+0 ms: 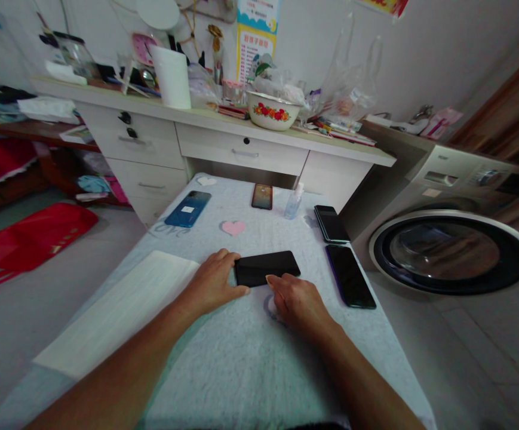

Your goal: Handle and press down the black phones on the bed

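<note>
A smartphone [266, 267] with a dark screen lies crosswise on the cloth-covered table [241, 370]. My left hand [212, 280] grips its left end, thumb at the near corner and fingers along the far edge. At the near right edge of the phone is my right hand [297, 298], its fingers curled in and the thumb tip touching the screen. Whatever may be between those fingers is hidden. A long white sheet [120, 316] lies beside my left forearm. Two dark phones, one nearer [351, 276] and one farther [332, 224], lie along the right edge.
Farther back are a blue phone [189, 209], a small brownish phone [261, 196] and a clear spray bottle [293, 202]. A white desk [245, 152] bearing a flowered bowl [272, 111] stands behind the table. To the right is a washing machine [447, 179]; a red bag [39, 236] lies at left.
</note>
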A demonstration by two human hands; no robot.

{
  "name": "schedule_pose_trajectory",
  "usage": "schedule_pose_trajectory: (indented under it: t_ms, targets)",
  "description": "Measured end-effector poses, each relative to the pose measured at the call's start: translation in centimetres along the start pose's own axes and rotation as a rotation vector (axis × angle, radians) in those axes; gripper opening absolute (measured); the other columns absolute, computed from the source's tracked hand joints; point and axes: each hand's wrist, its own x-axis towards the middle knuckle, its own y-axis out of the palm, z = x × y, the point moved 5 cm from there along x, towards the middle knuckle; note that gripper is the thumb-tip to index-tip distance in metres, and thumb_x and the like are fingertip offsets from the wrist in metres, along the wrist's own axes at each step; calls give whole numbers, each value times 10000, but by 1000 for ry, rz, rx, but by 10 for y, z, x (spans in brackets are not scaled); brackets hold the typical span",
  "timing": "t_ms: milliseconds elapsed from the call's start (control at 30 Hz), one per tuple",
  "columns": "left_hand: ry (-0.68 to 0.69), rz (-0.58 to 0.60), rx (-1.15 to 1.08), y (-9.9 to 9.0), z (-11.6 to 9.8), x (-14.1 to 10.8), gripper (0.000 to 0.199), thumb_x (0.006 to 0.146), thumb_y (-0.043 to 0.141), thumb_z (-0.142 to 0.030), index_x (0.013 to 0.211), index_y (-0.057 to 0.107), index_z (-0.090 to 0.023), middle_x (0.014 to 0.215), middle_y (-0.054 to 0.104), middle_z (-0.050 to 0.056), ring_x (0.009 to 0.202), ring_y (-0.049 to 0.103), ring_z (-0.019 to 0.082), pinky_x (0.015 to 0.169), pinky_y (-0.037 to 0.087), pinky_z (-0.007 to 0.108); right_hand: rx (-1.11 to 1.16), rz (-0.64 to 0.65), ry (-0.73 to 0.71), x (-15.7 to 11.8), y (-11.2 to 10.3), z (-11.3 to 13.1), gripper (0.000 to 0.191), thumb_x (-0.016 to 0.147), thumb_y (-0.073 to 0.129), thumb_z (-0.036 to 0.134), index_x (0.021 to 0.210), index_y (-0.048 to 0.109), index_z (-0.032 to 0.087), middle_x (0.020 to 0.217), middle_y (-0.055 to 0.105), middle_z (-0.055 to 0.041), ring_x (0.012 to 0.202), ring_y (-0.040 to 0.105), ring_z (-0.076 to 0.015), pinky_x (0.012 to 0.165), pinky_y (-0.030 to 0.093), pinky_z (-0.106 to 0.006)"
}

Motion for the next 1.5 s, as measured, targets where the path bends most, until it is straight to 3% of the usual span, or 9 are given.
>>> schedule_pose_trajectory:
  t_ms: [200, 533, 933, 1500]
  targets:
    - [5, 4, 12, -1, 0, 0, 545, 651, 701, -448, 1108, 560, -186, 1014, 565, 76, 966, 561, 265, 836, 451, 370, 34, 0, -54, -2, 0, 1, 408, 882, 421, 191, 1250, 587, 250, 929, 654, -44, 771, 607, -143, 673, 404, -245]
    - [-14, 18, 16, 0, 0, 0, 566, 650, 701, -446, 1124, 556, -172, 1038, 568, 90, 997, 559, 282, 846, 450, 377, -30, -56, 167, 1, -3, -22, 362, 937, 383, 259, 1209, 620, 277, 964, 682, -49, 834, 638, -171, 688, 410, -259]
    - [-7, 15, 3, 0, 0, 0, 553, 651, 699, -448, 1114, 557, -181, 1024, 564, 84, 985, 559, 278, 832, 448, 374, -55, -98, 276, 0, -5, -35, 351, 935, 369, 273, 1164, 634, 271, 967, 689, -47, 848, 630, -190, 697, 394, -275]
    - [-16, 18, 24, 0, -1, 0, 576, 657, 697, -436, 1133, 557, -143, 1057, 567, 104, 996, 557, 276, 863, 446, 376, 3, -6, 0, 2, 3, -3, 379, 930, 391, 236, 1252, 589, 259, 913, 664, -48, 783, 625, -152, 674, 405, -250]
